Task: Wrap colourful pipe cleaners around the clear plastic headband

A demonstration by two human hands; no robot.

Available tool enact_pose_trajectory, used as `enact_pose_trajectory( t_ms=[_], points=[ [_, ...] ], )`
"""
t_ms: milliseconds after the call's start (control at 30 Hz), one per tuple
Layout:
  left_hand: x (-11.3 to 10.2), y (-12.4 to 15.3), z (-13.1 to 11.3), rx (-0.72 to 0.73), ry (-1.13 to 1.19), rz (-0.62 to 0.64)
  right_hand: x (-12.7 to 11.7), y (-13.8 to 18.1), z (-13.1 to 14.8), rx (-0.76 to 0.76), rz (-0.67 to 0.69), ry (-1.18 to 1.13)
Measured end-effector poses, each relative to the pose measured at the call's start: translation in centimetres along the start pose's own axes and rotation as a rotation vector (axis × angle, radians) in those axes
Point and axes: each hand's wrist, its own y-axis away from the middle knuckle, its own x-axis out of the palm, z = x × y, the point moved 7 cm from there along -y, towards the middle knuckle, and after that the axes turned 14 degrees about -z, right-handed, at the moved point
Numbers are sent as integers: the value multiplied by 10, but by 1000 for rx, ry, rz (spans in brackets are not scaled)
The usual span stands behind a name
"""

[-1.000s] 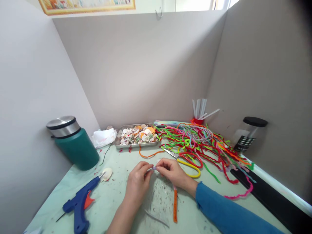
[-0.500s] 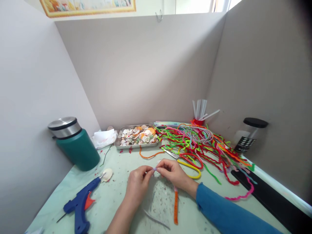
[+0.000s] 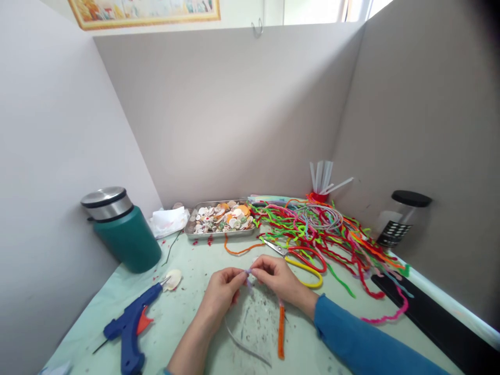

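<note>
Over the middle of the table, my left hand (image 3: pixel 224 289) and my right hand (image 3: pixel 275 276) meet at the fingertips. Both pinch a thin lilac pipe cleaner (image 3: pixel 249 284), most of it covered by my fingers. Below my right hand hangs or lies an orange pipe cleaner piece (image 3: pixel 281 333); its upper end is partly behind that hand. A thin grey strand (image 3: pixel 247 350) curves over the table under my left wrist. Just beyond my right hand lie scissors (image 3: pixel 302 260) with one red and one yellow handle loop.
A blue glue gun (image 3: pixel 130 330) lies at left, its nozzle by a shell (image 3: pixel 172 279). Behind it stands a green bottle (image 3: pixel 128 237). A metal tray (image 3: pixel 219 234) holds shells. Tangled pipe cleaners (image 3: pixel 312 221), glue sticks (image 3: pixel 322 177) and a black-lidded jar (image 3: pixel 402 219) are at right.
My left fingers have shifted slightly, and more of the lilac strand now shows below the pinch. The grey strand's upper end has moved up and left. My right hand is nearly still.
</note>
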Motion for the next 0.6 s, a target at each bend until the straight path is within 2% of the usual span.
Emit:
enact_pose_trajectory(
  t_ms=[167, 267, 400, 600],
  points=[
    [0, -2, 3, 18, -37, 10, 1, 3, 11, -81, 9, 59],
    [-5, -4, -3, 189, -182, -75, 3, 5, 21, -162, 27, 88],
    [-9, 0, -17, 438, -413, -184, 4, 6, 24, -167, 55, 105],
    [-9, 6, -25, 559, -555, -205, 4, 6, 20, -138, 50, 115]
  ],
)
